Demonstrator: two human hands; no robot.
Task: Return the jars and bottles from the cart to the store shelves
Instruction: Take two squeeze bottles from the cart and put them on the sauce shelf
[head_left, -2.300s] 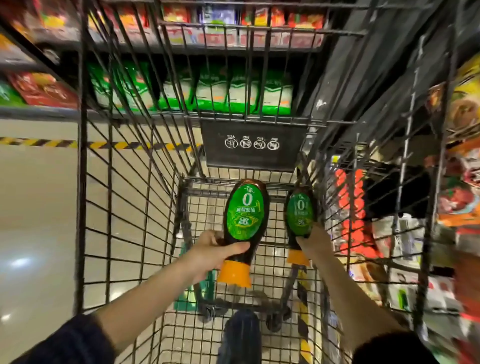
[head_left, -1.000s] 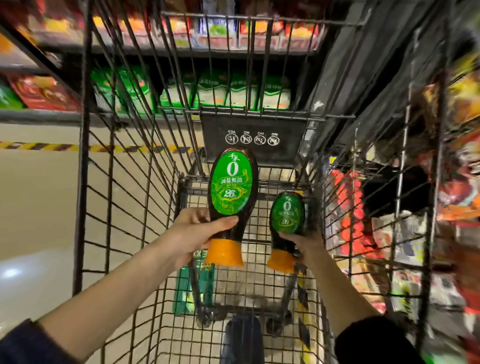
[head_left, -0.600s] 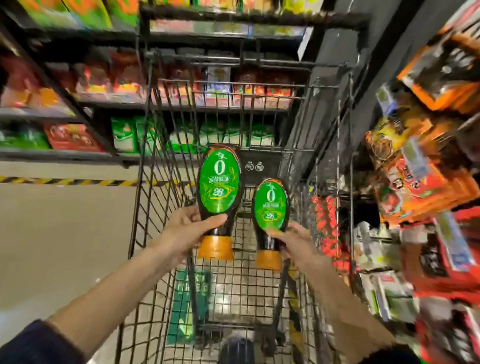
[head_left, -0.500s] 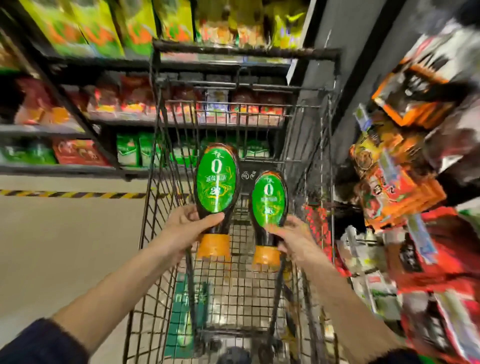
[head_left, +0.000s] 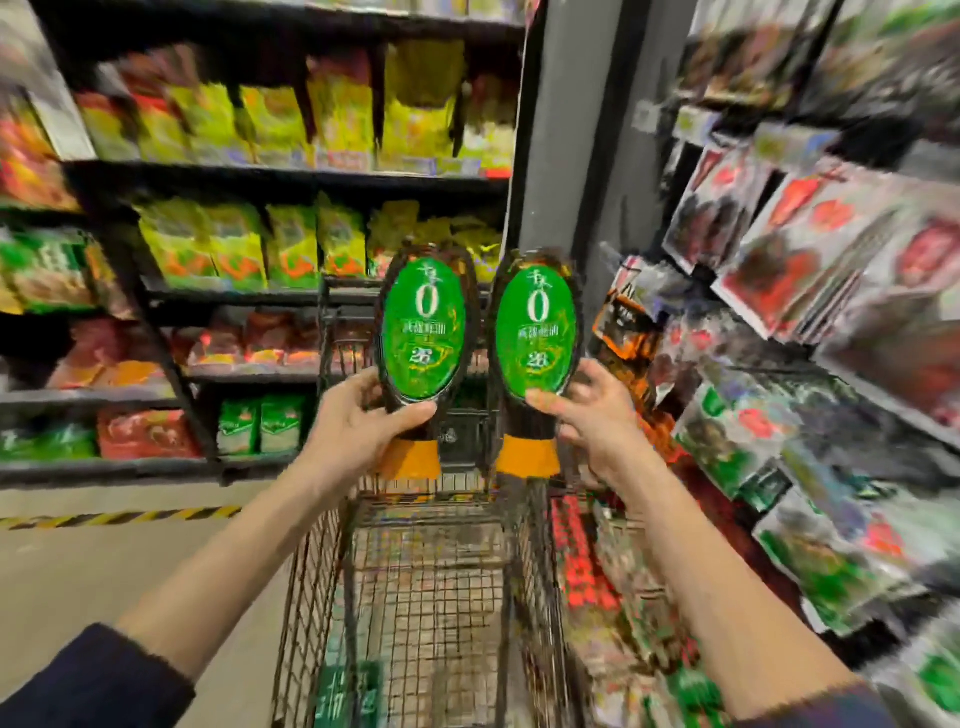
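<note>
Head cam: left hand (head_left: 358, 426) grips one bottle (head_left: 423, 332), right hand (head_left: 597, 421) grips the other bottle (head_left: 536, 332), both cap-down above the cart (head_left: 415, 571); neither's shelved yet, so placing's all still to do.

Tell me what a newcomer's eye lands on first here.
Dead centre, two dark plastic squeeze bottles with green oval labels and orange caps are held cap-down, side by side. The left hand grips the left bottle and the right hand grips the right bottle. Below them runs the black wire shopping cart, and behind at left the dark shelves hold yellow-green packets.
</note>
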